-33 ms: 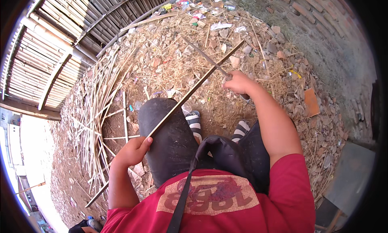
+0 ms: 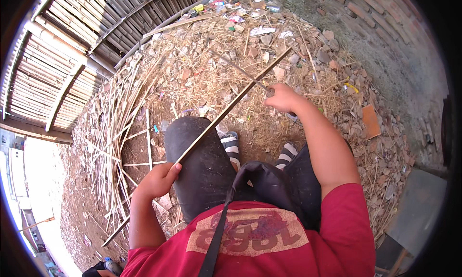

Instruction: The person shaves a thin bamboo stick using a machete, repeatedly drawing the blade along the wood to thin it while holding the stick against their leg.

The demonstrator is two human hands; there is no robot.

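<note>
My left hand (image 2: 160,179) is closed round a long, narrow bamboo strip (image 2: 217,121), with the thumb pressed along it. The strip slants across my left knee, its far end up and to the right and its near end passing behind my left forearm. My right hand (image 2: 283,99) grips the handle of a long, thin-bladed knife (image 2: 236,67). Its blade points away to the far left and crosses the strip near the far end, close to my right fingers. Whether blade and strip touch there, I cannot tell.
Many split bamboo strips (image 2: 115,147) lie heaped on the ground to the left. A bamboo-slat wall (image 2: 62,75) stands beyond them. To the right runs a brick wall (image 2: 385,51), with an orange-brown tile piece (image 2: 371,122) near it. Rubble, straw and litter cover the ground ahead.
The knife's blade has swung slightly, its tip shifting left and a little nearer to me. My right hand has tilted a bit with it. My left hand and the strip look still.
</note>
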